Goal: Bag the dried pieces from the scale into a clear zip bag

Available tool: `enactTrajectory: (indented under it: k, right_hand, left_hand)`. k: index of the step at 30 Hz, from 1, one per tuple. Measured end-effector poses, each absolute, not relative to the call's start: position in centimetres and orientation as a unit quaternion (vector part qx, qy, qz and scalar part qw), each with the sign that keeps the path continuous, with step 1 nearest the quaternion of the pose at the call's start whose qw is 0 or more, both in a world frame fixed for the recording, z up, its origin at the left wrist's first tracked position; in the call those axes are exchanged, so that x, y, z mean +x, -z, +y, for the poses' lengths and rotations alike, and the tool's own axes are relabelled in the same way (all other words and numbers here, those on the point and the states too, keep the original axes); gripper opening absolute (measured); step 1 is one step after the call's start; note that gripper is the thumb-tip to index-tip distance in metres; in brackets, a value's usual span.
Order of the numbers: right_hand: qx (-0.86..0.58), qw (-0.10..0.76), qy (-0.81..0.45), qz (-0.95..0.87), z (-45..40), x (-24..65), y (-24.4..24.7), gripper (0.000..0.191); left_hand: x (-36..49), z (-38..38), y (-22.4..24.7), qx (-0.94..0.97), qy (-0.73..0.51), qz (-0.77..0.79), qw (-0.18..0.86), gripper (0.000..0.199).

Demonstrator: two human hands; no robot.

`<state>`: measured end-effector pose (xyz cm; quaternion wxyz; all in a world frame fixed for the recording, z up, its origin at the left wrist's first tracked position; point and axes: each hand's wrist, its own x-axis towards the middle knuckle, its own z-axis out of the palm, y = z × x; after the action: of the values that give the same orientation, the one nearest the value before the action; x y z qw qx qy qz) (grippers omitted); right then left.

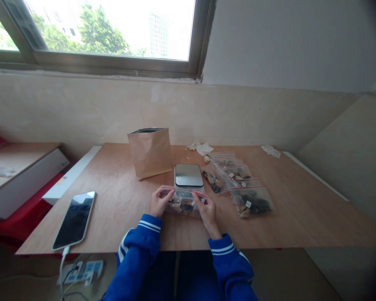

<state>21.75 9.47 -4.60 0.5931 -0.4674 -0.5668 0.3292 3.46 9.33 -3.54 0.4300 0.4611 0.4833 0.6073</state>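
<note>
A clear zip bag (184, 206) with a red seal strip lies at the table's front middle, with brown and dark dried pieces inside. My left hand (160, 201) pinches the left end of its top edge. On the right end of that same edge, my right hand (207, 209) is closed with thumb and fingers. Just behind the bag sits a small flat scale (189, 174) with a shiny plate. Several similar filled zip bags (253, 201) lie to the right of my right hand, some overlapping. A brown paper pouch (150, 153) stands upright with its top open, behind my left hand.
A phone (75, 219) lies at the table's left, its white cable (62, 267) hanging over the front edge towards a power strip (81, 271). Crumpled white tissue (202, 147) lies near the wall, and another piece (271, 151) at the back right.
</note>
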Motion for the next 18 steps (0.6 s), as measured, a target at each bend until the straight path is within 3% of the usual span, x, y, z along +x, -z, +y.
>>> enactTrajectory:
  k: [18]
  right_hand:
    - [-0.43, 0.579, -0.347, -0.599, 9.2, 21.57, 4.13, 0.025]
  left_hand:
    - [3.41, 9.01, 3.25, 0.524, -0.535, 0.469, 0.468, 0.027]
